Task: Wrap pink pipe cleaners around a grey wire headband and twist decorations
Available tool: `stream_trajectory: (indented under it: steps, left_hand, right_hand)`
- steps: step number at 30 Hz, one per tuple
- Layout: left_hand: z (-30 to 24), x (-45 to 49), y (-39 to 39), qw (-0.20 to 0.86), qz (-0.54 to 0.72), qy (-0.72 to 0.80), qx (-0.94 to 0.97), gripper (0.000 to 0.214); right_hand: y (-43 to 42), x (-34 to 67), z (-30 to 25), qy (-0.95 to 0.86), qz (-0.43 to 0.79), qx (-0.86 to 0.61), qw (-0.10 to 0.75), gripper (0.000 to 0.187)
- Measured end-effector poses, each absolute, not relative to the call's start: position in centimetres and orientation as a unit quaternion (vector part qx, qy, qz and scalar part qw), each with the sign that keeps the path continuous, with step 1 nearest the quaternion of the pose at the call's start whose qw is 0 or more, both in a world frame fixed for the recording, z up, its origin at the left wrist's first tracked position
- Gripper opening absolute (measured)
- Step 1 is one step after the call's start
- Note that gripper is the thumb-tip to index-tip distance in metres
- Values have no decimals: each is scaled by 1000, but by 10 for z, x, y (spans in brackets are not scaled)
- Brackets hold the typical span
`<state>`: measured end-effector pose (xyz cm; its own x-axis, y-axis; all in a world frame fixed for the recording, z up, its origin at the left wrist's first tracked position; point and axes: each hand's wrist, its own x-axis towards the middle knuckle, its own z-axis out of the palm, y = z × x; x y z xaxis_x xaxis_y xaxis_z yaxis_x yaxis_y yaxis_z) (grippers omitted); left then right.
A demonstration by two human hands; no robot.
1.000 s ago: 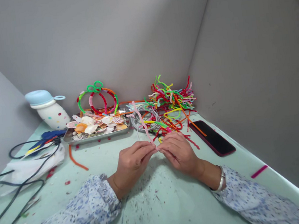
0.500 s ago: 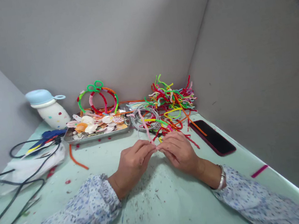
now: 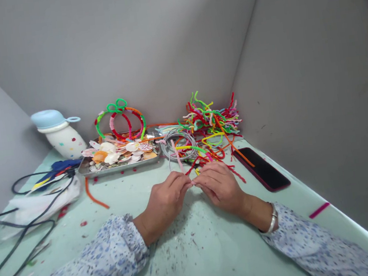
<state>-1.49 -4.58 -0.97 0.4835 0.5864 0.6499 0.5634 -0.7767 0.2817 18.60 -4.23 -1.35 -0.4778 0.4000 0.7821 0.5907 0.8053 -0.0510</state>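
Note:
Between my two hands is a pink pipe cleaner (image 3: 177, 155), its free end sticking up behind the fingers. My left hand (image 3: 166, 200) pinches it between thumb and fingertips. Thumb and fingertips of my right hand (image 3: 222, 189) are pressed together close beside the left ones, on the same pipe cleaner; the exact point of grip is hidden. Just beyond the hands lie a coil of grey wire (image 3: 168, 146) and several loose coloured pipe cleaners (image 3: 216, 138).
A metal tray (image 3: 124, 168) of shells stands at the back, near pipe-cleaner rings (image 3: 99, 129). A bottle (image 3: 65, 143), black cable (image 3: 8, 261) and plastic bag (image 3: 45, 206) are on the left. A phone (image 3: 263, 170) lies right; bunched pipe cleaners (image 3: 206, 113) rest against the wall.
The free end of the pink pipe cleaner has dropped slightly and shifted in its lean. Both hands stay in nearly the same place, fingertips still pinched together.

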Motion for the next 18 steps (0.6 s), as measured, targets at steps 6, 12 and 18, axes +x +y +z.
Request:
stream_trajectory:
  steps: [6, 12, 18]
  left_hand:
    - [-11, -14, -45, 26, 367, 348, 862, 13]
    - [-13, -16, -42, 29, 395, 331, 857, 12]
    - [-13, -15, -41, 15, 368, 339, 866, 15]
  right_hand:
    - [-42, 187, -15, -854, -123, -287, 416, 12]
    - [-40, 188, -16, -853, -121, -295, 413, 12]
    - [-40, 188, -15, -853, -123, -292, 414, 12]
